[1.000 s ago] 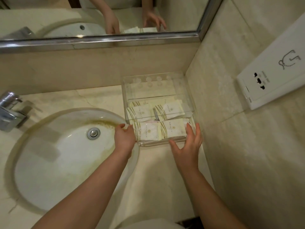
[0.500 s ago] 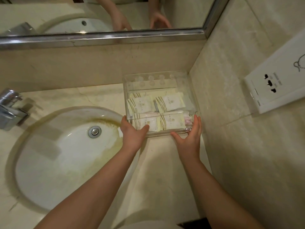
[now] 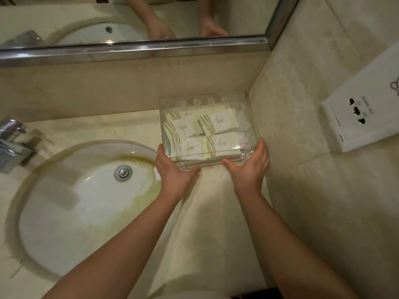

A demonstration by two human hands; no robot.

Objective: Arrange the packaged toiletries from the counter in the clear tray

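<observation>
A clear tray (image 3: 207, 162), a rigid transparent rectangular box with rounded corners and thick glossy walls, sits on the pale, veined marble tabletop (image 3: 121, 128) in the back right corner, close to the backsplash and the stone side wall (image 3: 302, 190). Inside it lie the packaged toiletries (image 3: 219, 123): flat, soft-looking sachets in white and cream with brownish diagonal stripes at one end and a small emblem on each, laid in two overlapping rows that fill most of the tray's floor; a pinkish item shows at the right end, too blurred to tell what it is. The left hand (image 3: 174, 169) cups the tray's near left corner, fingers along the left wall and thumb against the front wall. The right hand (image 3: 250, 167) mirrors it at the near right corner, fingers up the right wall, thumb on the front edge. Each grip is spread wide and pressed flat to the clear plastic rather than closed around it. Left of the tray is an oval white ceramic sink (image 3: 82, 212), its bowl stained yellow-green near the rim, with a round metal drain (image 3: 123, 173). A chrome tap (image 3: 10, 145) stands at the far left. A metal-framed mirror (image 3: 129, 20) runs above the backsplash, and a white plastic socket plate (image 3: 367, 113) is fixed to the side wall.
</observation>
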